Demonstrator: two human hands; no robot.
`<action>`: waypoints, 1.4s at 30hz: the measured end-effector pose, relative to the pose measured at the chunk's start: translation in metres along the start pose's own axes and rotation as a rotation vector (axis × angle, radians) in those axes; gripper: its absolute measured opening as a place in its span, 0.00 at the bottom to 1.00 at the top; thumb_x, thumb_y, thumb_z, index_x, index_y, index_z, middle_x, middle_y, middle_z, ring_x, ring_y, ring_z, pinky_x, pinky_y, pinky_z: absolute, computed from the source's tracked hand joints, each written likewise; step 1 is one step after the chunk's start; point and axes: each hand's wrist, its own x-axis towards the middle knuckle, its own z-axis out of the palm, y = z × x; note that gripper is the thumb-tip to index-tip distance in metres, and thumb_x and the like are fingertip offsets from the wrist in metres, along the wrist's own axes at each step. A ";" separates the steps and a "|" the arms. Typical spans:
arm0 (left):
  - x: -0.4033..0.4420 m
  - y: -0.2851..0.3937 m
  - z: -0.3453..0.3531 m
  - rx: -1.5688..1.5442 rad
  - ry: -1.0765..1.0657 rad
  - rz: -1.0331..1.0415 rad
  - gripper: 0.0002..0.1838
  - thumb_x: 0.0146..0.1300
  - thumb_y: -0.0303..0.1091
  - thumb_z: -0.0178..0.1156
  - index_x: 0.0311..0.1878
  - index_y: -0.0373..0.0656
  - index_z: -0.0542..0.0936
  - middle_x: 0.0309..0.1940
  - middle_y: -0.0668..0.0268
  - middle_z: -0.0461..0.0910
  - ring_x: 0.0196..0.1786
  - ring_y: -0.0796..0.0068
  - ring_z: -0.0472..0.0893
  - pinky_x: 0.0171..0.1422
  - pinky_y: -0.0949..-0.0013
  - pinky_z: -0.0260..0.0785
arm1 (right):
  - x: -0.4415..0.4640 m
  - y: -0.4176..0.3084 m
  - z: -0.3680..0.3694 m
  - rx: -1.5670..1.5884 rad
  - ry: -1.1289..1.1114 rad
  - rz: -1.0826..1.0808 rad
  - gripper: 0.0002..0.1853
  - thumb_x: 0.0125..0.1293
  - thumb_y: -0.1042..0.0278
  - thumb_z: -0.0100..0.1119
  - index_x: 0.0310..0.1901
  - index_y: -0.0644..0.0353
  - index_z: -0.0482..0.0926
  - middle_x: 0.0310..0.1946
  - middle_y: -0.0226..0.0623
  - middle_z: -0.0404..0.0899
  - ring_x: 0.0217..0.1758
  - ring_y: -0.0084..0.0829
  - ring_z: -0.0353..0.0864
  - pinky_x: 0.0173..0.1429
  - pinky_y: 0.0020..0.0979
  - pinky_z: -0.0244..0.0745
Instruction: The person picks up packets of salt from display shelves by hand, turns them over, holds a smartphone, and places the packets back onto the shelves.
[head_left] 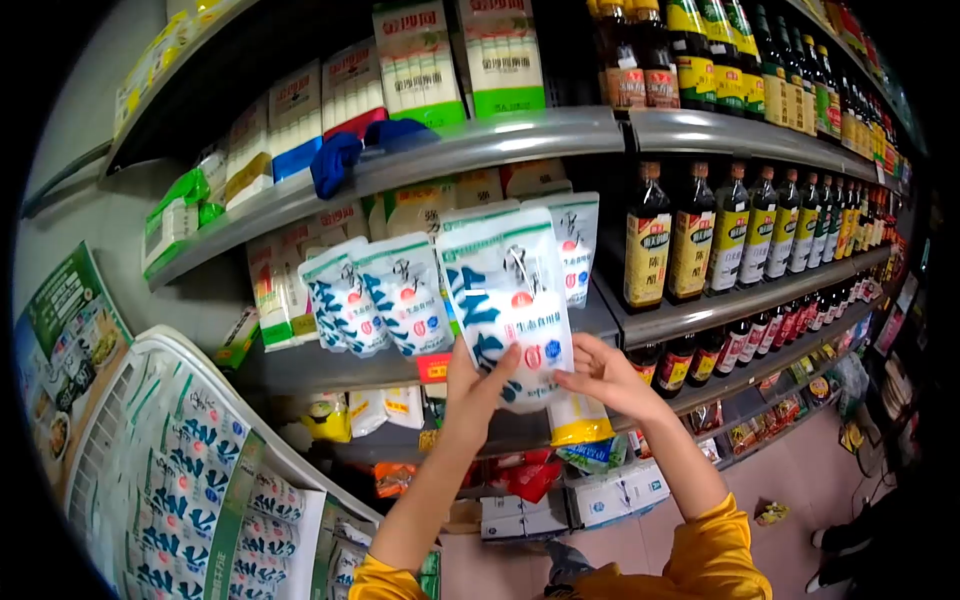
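A white bag of salt (512, 290) with green and blue print stands upright between my two hands, in front of the shelf. My left hand (476, 388) grips its lower left side, thumb across the front. At its lower right edge, my right hand (606, 376) holds it with thumb and fingers. Matching salt bags stand on the shelf just behind: two to the left, one a salt bag (405, 300), and another salt bag (577, 240) partly covered at the right. Below my right hand is a white and yellow pack (580, 424).
A white plastic basket (160, 345) full of similar bags is at the lower left. Noodle packs (415, 60) line the upper shelf (500, 128), with blue cloth (337, 163) on its edge. Sauce bottles (648, 245) fill the right shelves. Another person's shoe (818, 540) shows at right.
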 end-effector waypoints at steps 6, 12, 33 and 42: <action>0.027 0.002 -0.010 0.015 0.058 -0.110 0.18 0.56 0.28 0.54 0.51 0.37 0.65 0.44 0.64 0.72 0.45 0.78 0.71 0.50 0.75 0.61 | 0.027 0.001 0.012 -0.137 0.032 -0.036 0.22 0.52 0.75 0.59 0.48 0.67 0.63 0.41 0.37 0.73 0.44 0.23 0.72 0.45 0.24 0.68; 0.053 -0.018 -0.032 0.190 -0.044 -0.002 0.26 0.58 0.34 0.54 0.57 0.38 0.57 0.51 0.62 0.65 0.52 0.76 0.65 0.55 0.73 0.57 | 0.053 0.008 0.012 -0.315 0.136 -0.046 0.20 0.53 0.73 0.59 0.46 0.68 0.63 0.38 0.40 0.73 0.40 0.25 0.74 0.41 0.25 0.71; 0.093 -0.033 -0.049 0.293 -0.085 0.025 0.26 0.58 0.34 0.53 0.54 0.35 0.53 0.48 0.58 0.64 0.49 0.74 0.65 0.50 0.74 0.62 | 0.112 0.044 -0.022 -0.424 0.090 -0.120 0.18 0.53 0.72 0.59 0.41 0.69 0.62 0.37 0.42 0.73 0.40 0.26 0.74 0.40 0.25 0.71; 0.101 -0.060 -0.060 0.436 -0.069 0.097 0.29 0.58 0.32 0.53 0.57 0.33 0.49 0.52 0.55 0.61 0.54 0.70 0.61 0.57 0.72 0.55 | 0.124 0.061 -0.037 -0.468 0.053 -0.076 0.22 0.52 0.71 0.60 0.43 0.68 0.61 0.39 0.45 0.72 0.45 0.29 0.73 0.45 0.28 0.69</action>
